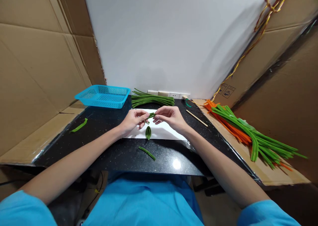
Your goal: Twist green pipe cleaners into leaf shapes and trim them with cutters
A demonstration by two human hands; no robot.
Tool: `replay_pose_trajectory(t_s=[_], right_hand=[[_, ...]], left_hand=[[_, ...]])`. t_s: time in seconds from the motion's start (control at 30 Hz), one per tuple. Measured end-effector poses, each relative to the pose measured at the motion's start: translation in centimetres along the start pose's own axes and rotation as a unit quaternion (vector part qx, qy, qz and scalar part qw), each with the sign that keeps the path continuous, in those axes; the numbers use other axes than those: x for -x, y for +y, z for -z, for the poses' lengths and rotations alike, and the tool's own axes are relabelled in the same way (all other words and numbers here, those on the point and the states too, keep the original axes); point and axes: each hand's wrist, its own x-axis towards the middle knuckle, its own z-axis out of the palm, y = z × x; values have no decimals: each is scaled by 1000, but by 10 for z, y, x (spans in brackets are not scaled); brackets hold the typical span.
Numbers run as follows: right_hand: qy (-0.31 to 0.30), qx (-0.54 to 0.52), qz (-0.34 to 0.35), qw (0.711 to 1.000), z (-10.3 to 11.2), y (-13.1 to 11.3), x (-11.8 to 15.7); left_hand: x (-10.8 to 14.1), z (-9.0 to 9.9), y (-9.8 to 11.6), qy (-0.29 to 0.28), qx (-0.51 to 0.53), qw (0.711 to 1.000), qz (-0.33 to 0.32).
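Observation:
Over a white sheet of paper (pixel 169 133), my left hand (pixel 135 120) and my right hand (pixel 170 117) meet fingertip to fingertip. Between them is a small dark green fuzzy piece (pixel 151 115), pinched by the fingers of both hands. Its exact shape is partly hidden by the fingers. Just below, a leaf-shaped green loop (pixel 148 133) lies at the paper's front edge. A short green fuzzy stem (pixel 147 153) rests on the black tabletop closer to me.
A blue basket (pixel 106 96) stands at the back left, with a light green strip (pixel 79 125) in front. Green stems (pixel 152 99) lie at the back. A wooden stick (pixel 196 118) is right of the paper; orange strips (pixel 230 128) and bright green strips (pixel 260 138) lie on cardboard.

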Motion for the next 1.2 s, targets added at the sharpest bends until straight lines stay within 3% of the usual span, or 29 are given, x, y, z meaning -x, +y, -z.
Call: replay_pose_trajectory(t_s=[0.3,0.53,0.73,1.03,1.13,1.2], right_hand=[[29,19,-14,999,1,4,-1],[5,15,-34,999,5,2,-2],[-11,24,-35,999,6,3,-1],[-42,128,81,988,5,-2,2],[-39,226,124,965,6,-2,5],[-30,310,169,935,6,0,6]], left_hand=[[0,1,2,5,-6,1000,12],[5,1,7,-59,-52,996,40],[4,-1,8,-53,-59,996,45],[0,4,9,-69,2,994,82],[-1,5,8,-75,8,993,94],[-1,6,8,-77,8,992,97]])
